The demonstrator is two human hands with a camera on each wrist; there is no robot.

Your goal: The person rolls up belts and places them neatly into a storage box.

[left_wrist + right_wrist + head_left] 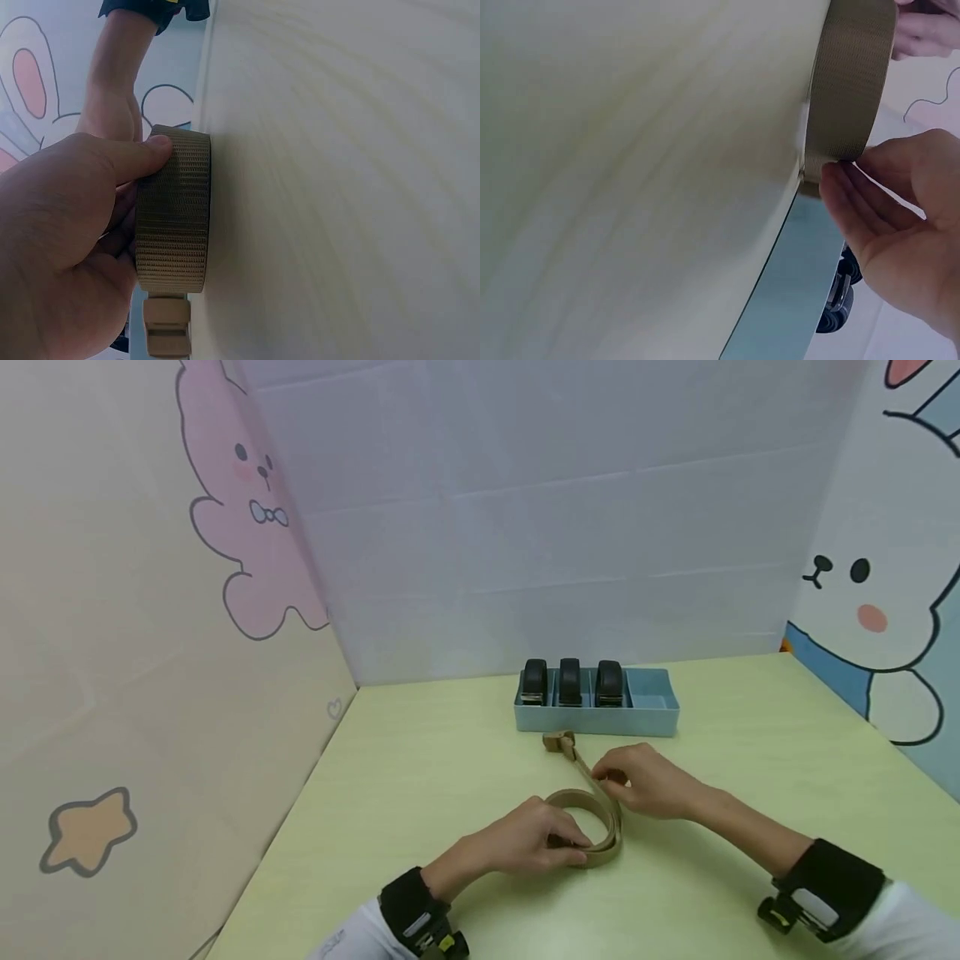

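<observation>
A tan woven belt stands on its edge on the table, wound into a loose coil. Its straight end runs away toward the back, to a tan buckle. My left hand pinches the near side of the coil, and in the left wrist view its thumb lies on the outer webbing. On the far right side, my right hand pinches the strap where it leaves the coil. The right wrist view shows thumb and fingertips at the strap's edge.
Behind the belt stands a light blue divided tray. Three rolled black belts sit in its left and middle compartments. The pale yellow table meets cloth walls with cartoon animals at the left, back and right.
</observation>
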